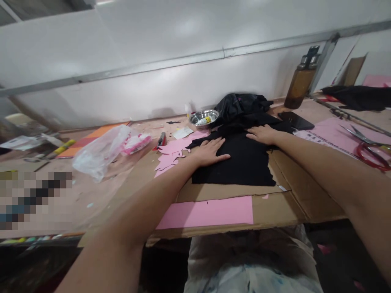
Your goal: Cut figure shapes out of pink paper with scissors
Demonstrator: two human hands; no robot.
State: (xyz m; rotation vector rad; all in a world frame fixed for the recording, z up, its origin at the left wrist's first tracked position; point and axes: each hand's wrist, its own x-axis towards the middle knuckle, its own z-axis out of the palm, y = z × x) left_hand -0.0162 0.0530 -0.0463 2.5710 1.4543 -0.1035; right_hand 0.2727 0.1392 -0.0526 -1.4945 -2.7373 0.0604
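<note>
A piece of black fabric (235, 167) lies spread over brown cardboard (293, 179) on the table before me. My left hand (210, 152) rests flat on its left part, fingers stretched and thumb apart. Farther back on the right, my right hand (261, 134) also lies flat on the cloth with its fingers spread. Neither hand grips anything. The fabric's right edge looks ragged, and its far end runs up to a bunched black heap (241, 108). Cut pink paper (171, 152) sits just left of the cloth, and a pink sheet (210, 211) lies along the near edge.
Behind the cloth stands a metal bowl (197, 117) with small items inside. A bottle (301, 81), a phone (295, 120) and red-handled scissors (371, 152) are on the right. To the left lie a clear plastic bag (100, 152), a red-and-grey tool (161, 140) and an orange sheet (76, 148).
</note>
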